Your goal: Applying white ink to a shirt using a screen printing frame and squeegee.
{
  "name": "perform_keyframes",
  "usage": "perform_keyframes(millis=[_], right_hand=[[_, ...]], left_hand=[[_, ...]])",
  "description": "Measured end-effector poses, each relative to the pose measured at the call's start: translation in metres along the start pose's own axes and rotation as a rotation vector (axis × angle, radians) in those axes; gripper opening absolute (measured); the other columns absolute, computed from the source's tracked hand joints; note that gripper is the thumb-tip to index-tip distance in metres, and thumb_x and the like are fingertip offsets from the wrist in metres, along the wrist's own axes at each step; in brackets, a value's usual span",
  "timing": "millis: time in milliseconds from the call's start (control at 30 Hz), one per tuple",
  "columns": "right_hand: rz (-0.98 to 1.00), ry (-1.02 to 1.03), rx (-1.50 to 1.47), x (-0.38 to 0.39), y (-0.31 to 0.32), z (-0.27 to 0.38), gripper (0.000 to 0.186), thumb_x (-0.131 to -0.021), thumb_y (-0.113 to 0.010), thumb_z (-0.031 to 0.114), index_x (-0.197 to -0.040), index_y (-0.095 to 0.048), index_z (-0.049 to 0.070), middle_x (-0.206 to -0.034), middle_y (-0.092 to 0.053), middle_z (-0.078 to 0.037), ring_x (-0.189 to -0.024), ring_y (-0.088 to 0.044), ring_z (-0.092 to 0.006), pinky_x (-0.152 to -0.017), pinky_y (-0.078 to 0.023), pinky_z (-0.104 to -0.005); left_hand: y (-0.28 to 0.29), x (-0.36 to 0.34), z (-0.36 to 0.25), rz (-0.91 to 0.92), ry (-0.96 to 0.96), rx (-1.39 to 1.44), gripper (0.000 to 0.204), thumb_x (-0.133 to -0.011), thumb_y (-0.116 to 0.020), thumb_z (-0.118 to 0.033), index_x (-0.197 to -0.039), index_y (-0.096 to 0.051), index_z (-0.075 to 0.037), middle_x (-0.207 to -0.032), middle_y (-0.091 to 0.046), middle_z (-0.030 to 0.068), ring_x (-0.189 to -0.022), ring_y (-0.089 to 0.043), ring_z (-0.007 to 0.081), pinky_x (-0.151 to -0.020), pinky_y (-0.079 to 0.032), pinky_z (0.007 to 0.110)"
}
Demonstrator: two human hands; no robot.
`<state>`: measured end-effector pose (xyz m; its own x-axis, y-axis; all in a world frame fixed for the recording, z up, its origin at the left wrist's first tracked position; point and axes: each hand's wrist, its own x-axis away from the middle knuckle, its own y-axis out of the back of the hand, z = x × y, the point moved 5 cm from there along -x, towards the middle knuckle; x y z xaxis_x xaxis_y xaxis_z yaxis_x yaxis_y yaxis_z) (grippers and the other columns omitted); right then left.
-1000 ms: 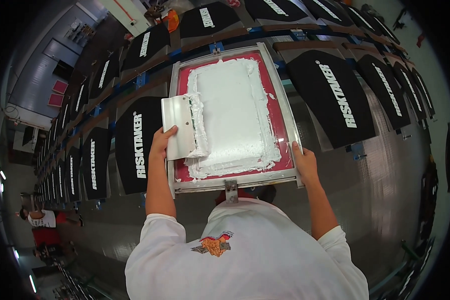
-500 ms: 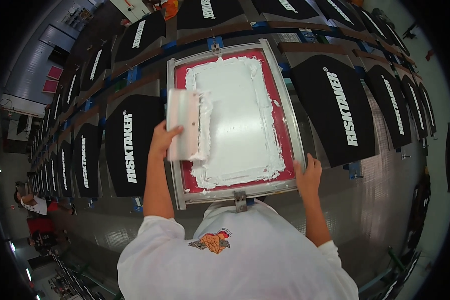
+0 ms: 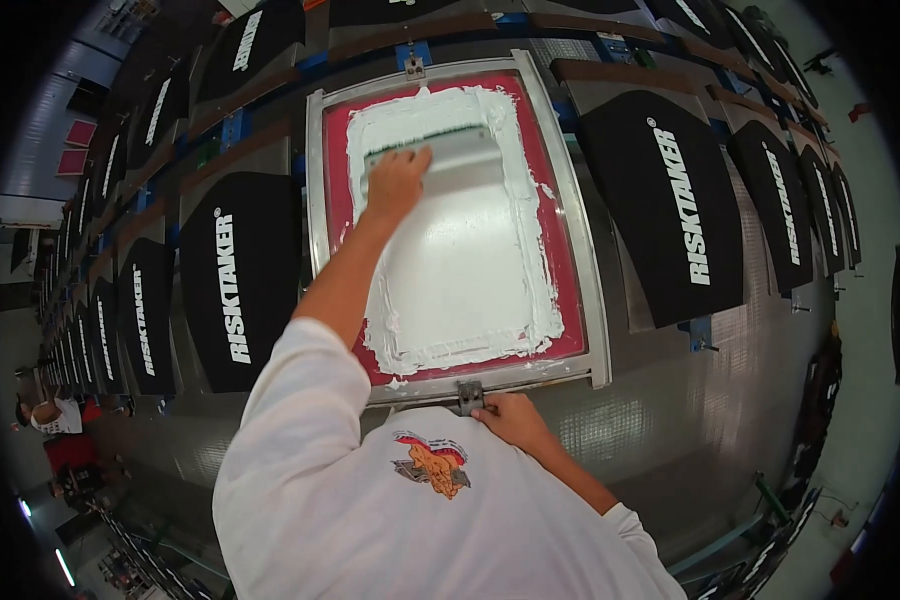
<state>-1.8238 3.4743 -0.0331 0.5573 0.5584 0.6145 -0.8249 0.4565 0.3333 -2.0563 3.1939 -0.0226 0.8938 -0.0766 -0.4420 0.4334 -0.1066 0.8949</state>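
A screen-printing frame (image 3: 576, 230) lies before me, its metal border around a pink-edged mesh. Thick white ink (image 3: 535, 250) is smeared in a rough rectangle on the mesh. My left hand (image 3: 397, 182) is closed around a wide squeegee (image 3: 465, 155), which stands crosswise near the far end of the inked area; its grip is partly hidden by my fingers. At the near edge of the frame, my right hand (image 3: 515, 418) has its fingers curled against a small metal bracket (image 3: 470, 396). Its fingertips are partly hidden.
Black fabric panels with white lettering lie on boards to the left (image 3: 238, 290) and right (image 3: 665, 210), with more rows beyond. A metal clamp (image 3: 413, 66) sits at the frame's far edge. Another person (image 3: 58, 413) is in the distance at left.
My left hand has carried the squeegee from the frame's left side to its far end and turned it crosswise. My right hand has left the right edge for the near bracket.
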Motion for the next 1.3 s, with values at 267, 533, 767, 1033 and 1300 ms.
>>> perform_keyframes(millis=[267, 533, 767, 1033, 1300], right_hand=[[-0.181, 0.093, -0.063, 0.001, -0.008, -0.012, 0.026, -0.084, -0.059, 0.022, -0.081, -0.058, -0.003, -0.077, -0.059, -0.027, -0.078, -0.057, -0.0446, -0.07, -0.046, -0.0474], [-0.042, 0.142, -0.117, -0.005, -0.005, -0.008, 0.026, -0.084, -0.06, 0.02, -0.083, -0.06, -0.006, -0.079, -0.062, -0.025, -0.078, -0.059, -0.0421, -0.07, -0.047, -0.0425], [-0.208, 0.168, -0.062, -0.004, -0.018, -0.012, 0.028, -0.087, -0.056, 0.019, -0.098, -0.057, -0.007, -0.085, -0.061, -0.028, -0.087, -0.058, -0.0437, -0.077, -0.045, -0.0458], [-0.046, 0.125, -0.039, -0.006, -0.009, -0.025, 0.033, -0.087, -0.058, 0.027, -0.096, -0.059, -0.005, -0.086, -0.063, -0.024, -0.084, -0.06, -0.0376, -0.076, -0.046, -0.0432], [-0.6, 0.742, 0.456, 0.036, 0.096, 0.091, 0.028, -0.075, -0.068, 0.023, -0.093, -0.062, 0.002, -0.075, -0.062, -0.016, -0.077, -0.062, -0.0302, -0.07, -0.049, -0.0402]], left_hand=[[0.125, 0.055, -0.073, 0.358, 0.09, 0.379, 0.037, -0.066, -0.058, -0.001, -0.101, -0.064, -0.012, -0.076, -0.064, 0.0119, -0.07, -0.061, 0.0314, -0.062, -0.048, 0.04], [0.175, 0.121, -0.126, 0.464, 0.253, 0.49, 0.038, -0.065, -0.057, -0.001, -0.101, -0.065, -0.013, -0.074, -0.063, 0.0149, -0.07, -0.061, 0.0326, -0.063, -0.047, 0.038], [0.176, 0.145, -0.138, 0.539, 0.254, 0.433, 0.04, -0.064, -0.057, -0.001, -0.101, -0.065, -0.012, -0.077, -0.065, 0.013, -0.075, -0.062, 0.0321, -0.065, -0.048, 0.04], [0.173, 0.151, -0.147, 0.549, 0.243, 0.432, 0.041, -0.064, -0.056, -0.001, -0.102, -0.065, -0.013, -0.08, -0.066, 0.0126, -0.078, -0.062, 0.0329, -0.067, -0.048, 0.042], [0.149, 0.151, -0.146, 0.624, 0.228, 0.337, 0.034, -0.066, -0.058, -0.001, -0.097, -0.065, -0.011, -0.077, -0.065, 0.0127, -0.078, -0.062, 0.0322, -0.067, -0.048, 0.041]])
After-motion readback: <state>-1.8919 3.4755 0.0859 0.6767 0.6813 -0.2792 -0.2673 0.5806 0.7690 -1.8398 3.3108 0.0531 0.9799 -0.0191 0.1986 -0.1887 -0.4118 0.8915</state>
